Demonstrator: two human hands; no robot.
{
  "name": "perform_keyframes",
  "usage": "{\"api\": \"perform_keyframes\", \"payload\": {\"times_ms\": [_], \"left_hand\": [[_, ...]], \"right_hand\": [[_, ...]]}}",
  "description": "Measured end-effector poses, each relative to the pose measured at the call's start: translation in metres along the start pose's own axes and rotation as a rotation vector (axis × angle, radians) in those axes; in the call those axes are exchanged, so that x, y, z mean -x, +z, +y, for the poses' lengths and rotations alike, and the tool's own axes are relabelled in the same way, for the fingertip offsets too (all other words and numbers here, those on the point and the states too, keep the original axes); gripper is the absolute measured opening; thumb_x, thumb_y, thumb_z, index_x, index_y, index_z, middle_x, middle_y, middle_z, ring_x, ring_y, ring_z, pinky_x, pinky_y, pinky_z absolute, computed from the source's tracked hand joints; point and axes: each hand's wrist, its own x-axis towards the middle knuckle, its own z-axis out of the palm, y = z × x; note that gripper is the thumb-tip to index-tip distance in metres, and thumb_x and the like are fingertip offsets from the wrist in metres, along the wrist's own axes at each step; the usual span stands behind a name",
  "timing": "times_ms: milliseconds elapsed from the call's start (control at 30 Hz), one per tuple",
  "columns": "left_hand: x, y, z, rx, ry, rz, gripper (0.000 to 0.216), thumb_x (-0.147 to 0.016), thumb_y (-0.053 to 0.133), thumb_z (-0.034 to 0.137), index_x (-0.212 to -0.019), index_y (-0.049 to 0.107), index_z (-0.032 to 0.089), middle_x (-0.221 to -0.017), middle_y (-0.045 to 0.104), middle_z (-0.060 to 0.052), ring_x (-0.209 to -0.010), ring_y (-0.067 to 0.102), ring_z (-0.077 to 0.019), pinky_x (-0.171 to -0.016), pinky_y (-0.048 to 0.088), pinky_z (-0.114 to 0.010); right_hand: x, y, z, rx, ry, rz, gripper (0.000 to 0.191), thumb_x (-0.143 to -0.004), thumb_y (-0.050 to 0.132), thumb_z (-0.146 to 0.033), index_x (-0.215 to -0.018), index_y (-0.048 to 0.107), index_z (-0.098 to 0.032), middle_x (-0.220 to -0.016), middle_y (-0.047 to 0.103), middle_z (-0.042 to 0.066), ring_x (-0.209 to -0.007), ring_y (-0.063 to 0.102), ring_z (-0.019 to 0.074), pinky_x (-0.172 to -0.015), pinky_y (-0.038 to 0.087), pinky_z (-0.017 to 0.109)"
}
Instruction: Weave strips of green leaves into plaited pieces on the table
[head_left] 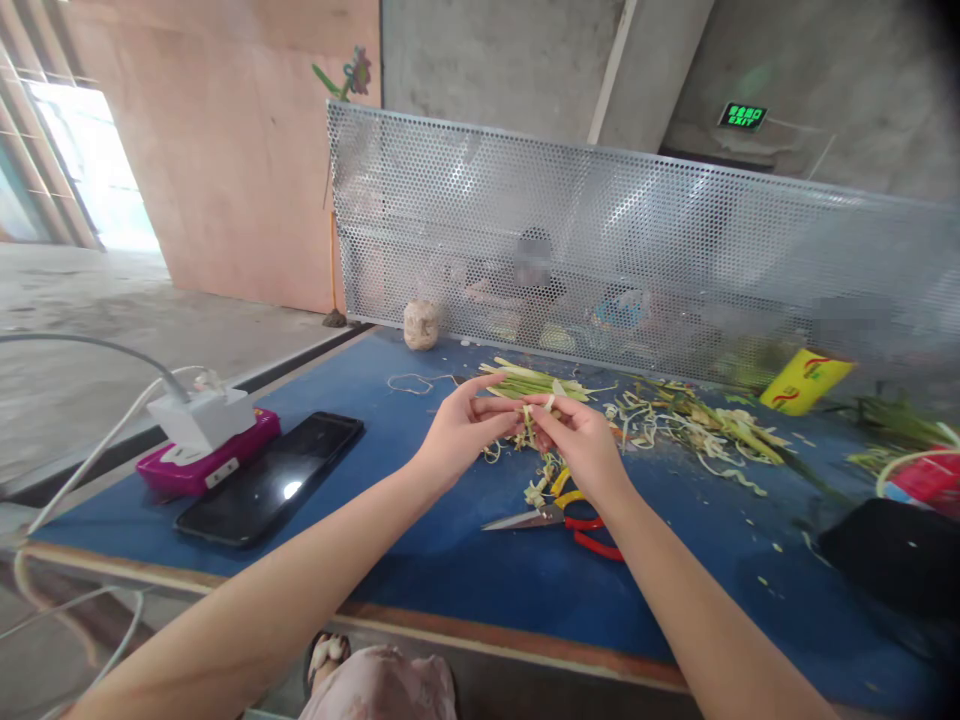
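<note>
Over the middle of the blue table, my left hand (463, 425) and my right hand (586, 445) meet with fingers pinched. Between their fingertips is a pale green plant strip (529, 428), bent or folded and partly covered by the fingers. Directly behind the hands lies a bundle of pale green stalks (536, 382). Scissors (536, 518) with a red handle rest just below my right hand, their blades pointing left; yellow handle parts show beside them, partly hidden by the wrist. A few small yellowish plant pieces (536, 490) lie near the scissors.
Plant scraps (690, 420) spread to the right, near a yellow packet (806, 382). On the left are a black phone (274, 480) and a magenta power strip (206, 465) with cables. A perforated metal screen (450, 220) stands behind the table, with a person beyond it. A black object (892, 555) sits at right.
</note>
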Motion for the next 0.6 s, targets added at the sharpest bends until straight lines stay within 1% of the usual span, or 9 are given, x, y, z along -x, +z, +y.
{"api": "perform_keyframes", "payload": {"times_ms": [67, 133, 267, 367, 433, 533, 600], "left_hand": [[0.000, 0.000, 0.001, 0.020, -0.056, 0.049, 0.049, -0.067, 0.063, 0.004, -0.112, 0.044, 0.011, -0.072, 0.067, -0.002, -0.063, 0.063, -0.0091, -0.068, 0.052, -0.024], [-0.001, 0.000, 0.001, 0.014, -0.083, 0.093, 0.051, -0.067, 0.063, 0.003, -0.113, 0.043, 0.011, -0.067, 0.067, 0.000, -0.060, 0.062, -0.0092, -0.066, 0.052, -0.024], [0.000, -0.001, 0.001, -0.023, -0.065, 0.135, 0.056, -0.068, 0.062, 0.002, -0.117, 0.038, 0.012, -0.063, 0.065, 0.001, -0.058, 0.062, -0.0099, -0.062, 0.054, -0.025], [0.000, -0.001, 0.001, -0.056, -0.037, 0.133, 0.060, -0.069, 0.061, 0.002, -0.121, 0.033, 0.012, -0.064, 0.064, 0.002, -0.060, 0.062, -0.0101, -0.061, 0.055, -0.025], [0.000, 0.000, 0.001, -0.093, -0.007, 0.137, 0.062, -0.069, 0.061, 0.002, -0.123, 0.030, 0.012, -0.062, 0.062, 0.002, -0.061, 0.061, -0.0113, -0.059, 0.055, -0.026], [0.000, 0.000, 0.002, -0.147, 0.021, 0.139, 0.061, -0.070, 0.060, 0.004, -0.123, 0.030, 0.011, -0.062, 0.060, 0.002, -0.063, 0.061, -0.0123, -0.058, 0.055, -0.028], [0.000, 0.000, 0.002, -0.174, 0.029, 0.117, 0.059, -0.070, 0.060, 0.007, -0.122, 0.032, 0.010, -0.063, 0.058, 0.002, -0.063, 0.060, -0.0119, -0.059, 0.055, -0.028]], "right_hand": [[0.001, 0.001, 0.000, -0.011, -0.003, -0.007, 0.026, -0.072, 0.057, -0.039, -0.086, 0.062, -0.017, -0.049, 0.048, -0.005, -0.043, 0.044, 0.0089, -0.045, 0.038, 0.024], [0.003, 0.004, -0.003, -0.009, 0.006, -0.038, 0.026, -0.070, 0.060, -0.037, -0.087, 0.061, -0.018, -0.050, 0.049, -0.004, -0.044, 0.044, 0.0087, -0.045, 0.038, 0.024], [0.005, 0.008, -0.007, 0.002, 0.027, -0.069, 0.031, -0.062, 0.067, -0.036, -0.086, 0.060, -0.018, -0.056, 0.054, -0.003, -0.045, 0.045, 0.0084, -0.042, 0.038, 0.022], [0.003, 0.005, -0.006, -0.009, 0.038, -0.073, 0.027, -0.065, 0.065, -0.038, -0.080, 0.060, -0.017, -0.052, 0.052, -0.004, -0.042, 0.044, 0.0078, -0.041, 0.037, 0.022], [0.000, 0.001, -0.002, -0.026, 0.034, -0.015, 0.025, -0.066, 0.064, -0.039, -0.077, 0.060, -0.016, -0.046, 0.048, -0.006, -0.039, 0.042, 0.0076, -0.040, 0.035, 0.022], [-0.003, -0.004, 0.005, -0.051, 0.020, 0.123, 0.025, -0.065, 0.065, -0.039, -0.074, 0.058, -0.016, -0.042, 0.045, -0.007, -0.037, 0.041, 0.0077, -0.039, 0.033, 0.022], [-0.005, -0.005, 0.008, -0.084, 0.021, 0.156, 0.026, -0.065, 0.065, -0.039, -0.075, 0.058, -0.016, -0.042, 0.046, -0.007, -0.036, 0.042, 0.0078, -0.040, 0.034, 0.023]]}}
